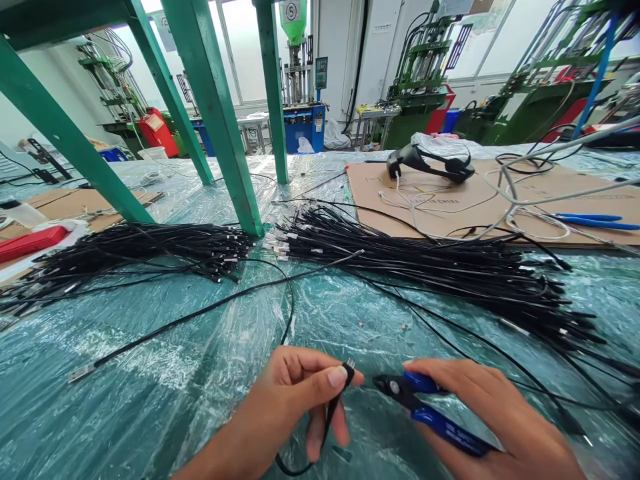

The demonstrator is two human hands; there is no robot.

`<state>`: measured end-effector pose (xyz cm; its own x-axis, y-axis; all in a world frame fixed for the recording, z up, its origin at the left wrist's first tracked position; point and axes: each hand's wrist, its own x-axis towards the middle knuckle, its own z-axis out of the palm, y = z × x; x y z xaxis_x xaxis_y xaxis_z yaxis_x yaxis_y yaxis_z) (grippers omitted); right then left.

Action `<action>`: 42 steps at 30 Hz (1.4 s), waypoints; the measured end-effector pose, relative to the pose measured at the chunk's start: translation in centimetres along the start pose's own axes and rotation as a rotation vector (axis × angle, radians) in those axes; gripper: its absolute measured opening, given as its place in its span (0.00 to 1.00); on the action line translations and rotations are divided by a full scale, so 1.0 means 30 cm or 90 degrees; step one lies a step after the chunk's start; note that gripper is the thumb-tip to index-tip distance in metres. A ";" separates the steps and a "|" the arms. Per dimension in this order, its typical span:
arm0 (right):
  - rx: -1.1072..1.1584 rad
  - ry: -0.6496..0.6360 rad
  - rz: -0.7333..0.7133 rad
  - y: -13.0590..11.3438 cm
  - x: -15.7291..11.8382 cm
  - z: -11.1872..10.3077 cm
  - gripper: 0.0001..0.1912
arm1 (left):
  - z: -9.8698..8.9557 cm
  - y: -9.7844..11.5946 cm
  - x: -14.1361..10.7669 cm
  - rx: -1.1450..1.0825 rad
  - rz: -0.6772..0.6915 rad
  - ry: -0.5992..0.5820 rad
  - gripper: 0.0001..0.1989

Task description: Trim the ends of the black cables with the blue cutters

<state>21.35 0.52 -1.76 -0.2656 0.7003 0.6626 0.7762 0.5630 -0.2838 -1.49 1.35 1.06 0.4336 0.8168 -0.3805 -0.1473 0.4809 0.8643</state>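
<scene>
My left hand [305, 393] pinches a black cable [333, 410] between thumb and forefinger, close to its small metal connector, which points up and slightly right. The cable hangs below the fingers and loops under the palm. In my right hand [500, 413] is a pair of blue-handled flush cutters [425, 407], their dark jaws pointing left toward the connector with a small space between. One loose black cable [200, 310] with a metal plug at its lower left end lies across the table beyond my hands.
Two large bundles of black cables, a left one [150, 250] and a right one [425, 260], lie behind my hands. Green metal posts [220, 113] rise from the plastic-covered table. A cardboard sheet [485, 207] carries a black headset [430, 163] and blue-handled tweezers [595, 220]. Machines stand beyond.
</scene>
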 end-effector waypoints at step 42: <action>-0.008 -0.078 -0.063 -0.010 0.006 -0.013 0.12 | 0.034 -0.021 -0.009 0.099 0.076 0.087 0.21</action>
<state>21.29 0.29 -1.28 -0.4084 0.6903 0.5972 0.7498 0.6268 -0.2119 -0.60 0.51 0.96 0.2954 0.9056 -0.3044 -0.0468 0.3319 0.9421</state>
